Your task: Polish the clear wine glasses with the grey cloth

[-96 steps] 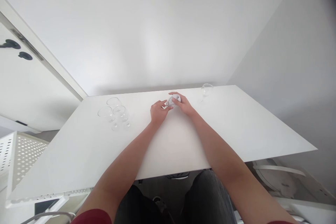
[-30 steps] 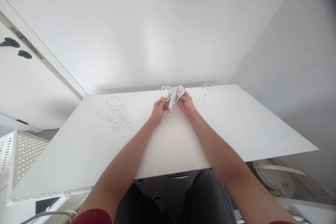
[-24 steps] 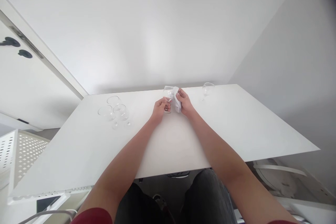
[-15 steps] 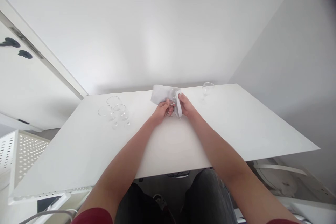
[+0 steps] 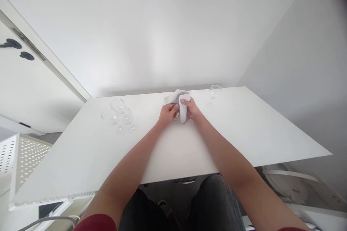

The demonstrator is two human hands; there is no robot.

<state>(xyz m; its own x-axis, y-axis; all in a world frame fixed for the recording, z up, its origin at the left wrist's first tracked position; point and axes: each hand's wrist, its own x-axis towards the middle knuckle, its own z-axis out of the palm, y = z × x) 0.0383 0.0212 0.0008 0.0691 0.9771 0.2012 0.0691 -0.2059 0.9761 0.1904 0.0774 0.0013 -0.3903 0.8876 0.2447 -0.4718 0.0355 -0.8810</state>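
Both my hands meet over the far middle of the white table. My left hand is closed around the lower part of a clear stemmed glass, which is mostly hidden by a white cloth. My right hand is closed on that cloth and presses it around the glass bowl. The cloth hangs down between the two hands.
Three clear stemmed glasses stand in a cluster at the far left of the table. One more glass stands alone at the far right, near the wall. A white perforated unit sits left of the table. My knees are under the near edge.
The glass was upright with the cloth bunched beside it. The cloth has since been spread and wrapped over the bowl, and both hands closed in around it.
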